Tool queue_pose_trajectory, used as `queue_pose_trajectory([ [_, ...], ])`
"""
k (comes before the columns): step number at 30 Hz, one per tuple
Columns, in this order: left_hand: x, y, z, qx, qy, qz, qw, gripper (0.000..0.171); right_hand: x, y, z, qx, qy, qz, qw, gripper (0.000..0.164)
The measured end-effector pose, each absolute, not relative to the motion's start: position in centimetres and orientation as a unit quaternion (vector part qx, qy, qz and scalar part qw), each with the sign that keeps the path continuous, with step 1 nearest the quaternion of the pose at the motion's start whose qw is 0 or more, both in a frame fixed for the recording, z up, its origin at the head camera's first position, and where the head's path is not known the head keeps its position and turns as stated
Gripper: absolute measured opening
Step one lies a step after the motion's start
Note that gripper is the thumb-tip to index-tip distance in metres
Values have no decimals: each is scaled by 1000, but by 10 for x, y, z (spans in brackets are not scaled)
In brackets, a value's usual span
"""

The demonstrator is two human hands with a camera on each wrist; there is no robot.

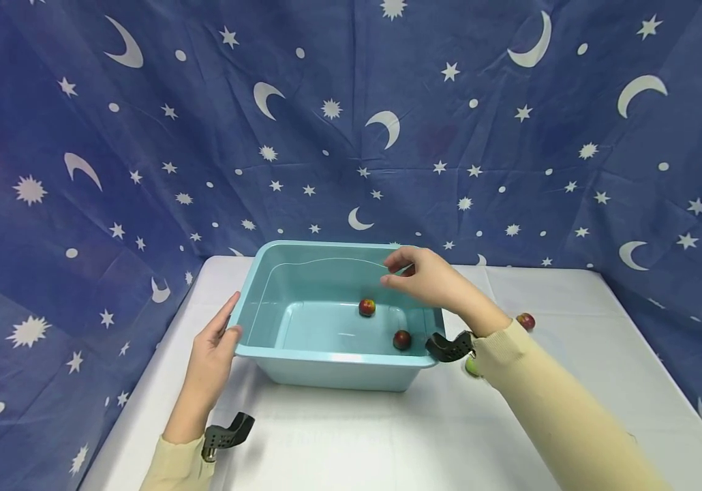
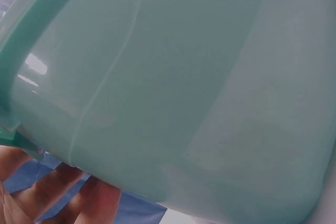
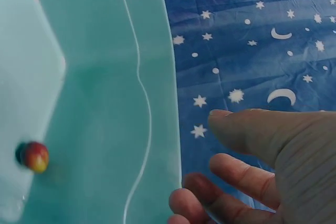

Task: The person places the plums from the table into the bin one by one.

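Observation:
A light blue plastic tub (image 1: pixel 326 356) stands on the white table. Inside it lie two small red apples: one (image 1: pixel 367 307) near the middle, the other (image 1: pixel 402 339) toward the near right corner. My left hand (image 1: pixel 210 351) rests against the tub's left side, its fingers fairly straight along the outside. In the left wrist view, its fingers (image 2: pixel 97 200) touch the tub wall. My right hand (image 1: pixel 424 276) is raised over the back right part of the tub. Its fingers are loosely bent with nothing between them, as the right wrist view also shows.
On the table to the right, a red apple (image 1: pixel 525 321) lies beyond my right forearm. A green apple (image 1: pixel 472 367), partly hidden by the sleeve, lies beside the tub. A blue cloth (image 1: pixel 351 136) with moons and stars hangs behind the table.

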State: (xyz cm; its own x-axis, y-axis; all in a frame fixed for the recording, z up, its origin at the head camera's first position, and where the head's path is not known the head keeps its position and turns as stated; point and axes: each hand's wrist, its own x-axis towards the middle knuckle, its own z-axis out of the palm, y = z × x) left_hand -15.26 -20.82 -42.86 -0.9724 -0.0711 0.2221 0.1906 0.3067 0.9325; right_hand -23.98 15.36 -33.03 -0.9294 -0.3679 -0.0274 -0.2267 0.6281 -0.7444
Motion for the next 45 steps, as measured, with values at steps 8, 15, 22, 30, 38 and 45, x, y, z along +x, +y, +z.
queue_pose_trajectory([
  [8,-153,-208,-428,-36,-802,-586,108,50,-230,186,-331,-154,897,-411,42,39],
  [15,-152,-208,-427,-32,-805,-583,107,50,-221,218,-345,-143,894,-425,6,49],
  [22,-151,-208,-427,-33,-799,-590,109,50,-209,253,-364,-103,896,-433,-6,51],
  [30,-150,-209,-428,-29,-804,-584,109,50,-194,293,-399,-45,898,-437,19,57],
  [38,-150,-209,-428,-33,-795,-596,108,50,-186,331,-437,20,902,-430,23,65],
  [45,-152,-207,-429,-36,-796,-594,109,50,-183,350,-461,50,905,-422,24,75],
])
